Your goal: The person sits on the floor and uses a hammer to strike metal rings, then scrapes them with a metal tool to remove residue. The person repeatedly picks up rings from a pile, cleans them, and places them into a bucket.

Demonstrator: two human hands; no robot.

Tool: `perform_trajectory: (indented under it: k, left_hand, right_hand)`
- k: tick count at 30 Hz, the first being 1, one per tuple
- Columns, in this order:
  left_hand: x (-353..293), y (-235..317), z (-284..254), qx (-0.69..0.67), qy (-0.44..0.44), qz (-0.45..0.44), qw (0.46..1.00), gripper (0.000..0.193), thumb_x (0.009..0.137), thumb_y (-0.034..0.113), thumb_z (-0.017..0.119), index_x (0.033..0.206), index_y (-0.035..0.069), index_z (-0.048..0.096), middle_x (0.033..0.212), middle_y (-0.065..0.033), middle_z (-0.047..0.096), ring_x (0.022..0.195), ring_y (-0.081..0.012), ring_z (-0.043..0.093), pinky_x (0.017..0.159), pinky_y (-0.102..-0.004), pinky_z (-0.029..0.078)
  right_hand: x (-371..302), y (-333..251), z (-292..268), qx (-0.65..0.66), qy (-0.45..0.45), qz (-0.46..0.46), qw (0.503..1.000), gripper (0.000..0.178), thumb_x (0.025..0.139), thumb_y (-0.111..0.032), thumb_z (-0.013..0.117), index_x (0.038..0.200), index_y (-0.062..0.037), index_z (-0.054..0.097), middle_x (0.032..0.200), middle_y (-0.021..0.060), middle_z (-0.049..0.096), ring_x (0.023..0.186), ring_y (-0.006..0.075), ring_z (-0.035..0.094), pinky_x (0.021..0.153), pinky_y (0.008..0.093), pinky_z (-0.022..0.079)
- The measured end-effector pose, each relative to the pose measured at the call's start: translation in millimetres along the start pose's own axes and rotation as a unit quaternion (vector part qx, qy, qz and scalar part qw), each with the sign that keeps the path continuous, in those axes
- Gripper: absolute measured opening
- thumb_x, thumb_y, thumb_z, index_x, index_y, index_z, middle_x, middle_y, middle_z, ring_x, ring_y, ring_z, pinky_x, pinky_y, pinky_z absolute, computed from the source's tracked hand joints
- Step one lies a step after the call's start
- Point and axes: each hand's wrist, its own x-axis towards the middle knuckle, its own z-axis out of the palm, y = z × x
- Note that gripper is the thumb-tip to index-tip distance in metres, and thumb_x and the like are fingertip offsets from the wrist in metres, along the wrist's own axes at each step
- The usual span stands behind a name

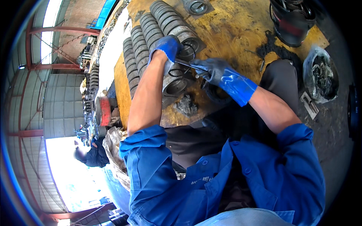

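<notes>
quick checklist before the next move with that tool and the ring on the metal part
1. Left hand on the black ring at the metal cylinder: ok.
2. Right hand gripping the thin tool: ok.
3. Tool tip meeting the ring: cannot tell, the glove hides it.
4. Gloves on both hands: ok.
5. Yellow table free of grime near the work: not ok, dark grease patches.
6. Ring seated in its groove: cannot tell.

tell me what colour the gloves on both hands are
Blue, darkened with grime at the fingers, on the left hand and right hand; head view.
</notes>
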Motion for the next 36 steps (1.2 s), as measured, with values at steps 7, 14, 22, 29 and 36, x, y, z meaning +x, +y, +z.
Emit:
perform_trajectory:
  k: [7,14,22,29,36]
  left_hand:
    - [-6,24,-25,-0.064,-0.004,-0.224,0.972,0.038,0.083,0.042,0.060,0.093,0.007,0.072,0.098,-0.0168,0.068,0.093,-0.0330,0.065,0.081,-0.0405,0.051]
    - [-53,21,-43,-0.215,0.092,-0.283,0.930,0.035,0.082,0.035,0.066,0.104,0.007,0.070,0.095,-0.0191,0.069,0.090,-0.0314,0.066,0.083,-0.0366,0.049]
    - [-66,14,-4,-0.360,0.250,-0.270,0.857,0.030,0.084,0.026,0.066,0.100,0.001,0.069,0.081,-0.0162,0.069,0.071,-0.0243,0.065,0.068,-0.0357,0.050]
    - [-98,-2,59,-0.348,0.387,-0.331,0.787,0.026,0.086,0.022,0.064,0.099,0.001,0.069,0.082,-0.0144,0.068,0.071,-0.0209,0.064,0.068,-0.0349,0.049]
    - [-128,-6,128,-0.739,0.519,-0.249,0.350,0.034,0.094,0.025,0.057,0.111,-0.003,0.062,0.091,-0.0079,0.065,0.074,-0.0116,0.058,0.060,-0.0199,0.042]
  right_hand:
    - [-10,24,41,-0.157,-0.088,-0.063,0.982,0.029,0.082,-0.012,0.063,0.110,-0.0168,0.064,0.070,0.0077,0.062,0.057,0.0250,0.060,0.050,0.0368,0.049]
    - [3,22,12,0.045,-0.041,0.035,0.998,0.032,0.087,-0.012,0.059,0.118,-0.0196,0.062,0.067,0.0069,0.063,0.059,0.0251,0.062,0.053,0.0376,0.049]
    - [-14,85,33,0.297,-0.024,0.281,0.912,0.025,0.092,-0.017,0.054,0.114,-0.0098,0.064,0.103,0.0105,0.067,0.085,0.0130,0.062,0.073,0.0253,0.050]
    - [9,-13,23,0.327,-0.038,0.451,0.830,0.020,0.093,-0.012,0.049,0.102,-0.0035,0.065,0.086,0.0079,0.069,0.060,0.0087,0.062,0.047,0.0226,0.047]
    - [19,-42,-1,0.522,0.007,0.440,0.731,0.025,0.096,-0.018,0.051,0.111,-0.0004,0.059,0.088,0.0148,0.068,0.056,0.0103,0.059,0.047,0.0212,0.047]
